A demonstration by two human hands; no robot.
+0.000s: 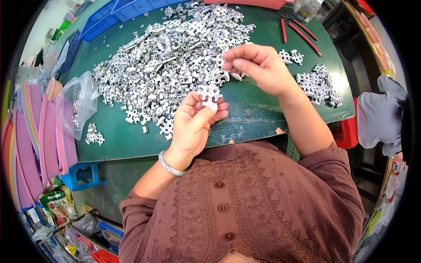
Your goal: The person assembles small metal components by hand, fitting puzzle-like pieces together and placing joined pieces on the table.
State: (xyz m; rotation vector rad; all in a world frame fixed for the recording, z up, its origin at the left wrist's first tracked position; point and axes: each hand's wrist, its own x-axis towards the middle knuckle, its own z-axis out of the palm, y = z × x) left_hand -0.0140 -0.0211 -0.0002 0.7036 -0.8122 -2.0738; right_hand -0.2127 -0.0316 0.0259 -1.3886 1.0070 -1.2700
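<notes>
My left hand, a pale bangle on its wrist, is closed on a silvery metal casting with several stubby arms. The thumb presses on its lower side, and the piece stands up past the fingertips. Up and to the right, my right hand hovers by the right edge of the heap, thumb and forefinger drawn together. Whether a small part sits between those fingertips cannot be made out. Behind both hands spreads a large heap of small silvery metal castings, some single, some in joined clusters.
On the green table lie flat metal clusters at right and a small cluster at left. Red-handled pliers rest at the back right. Blue bins and a pink tray line the far edge. A plastic bag hangs left.
</notes>
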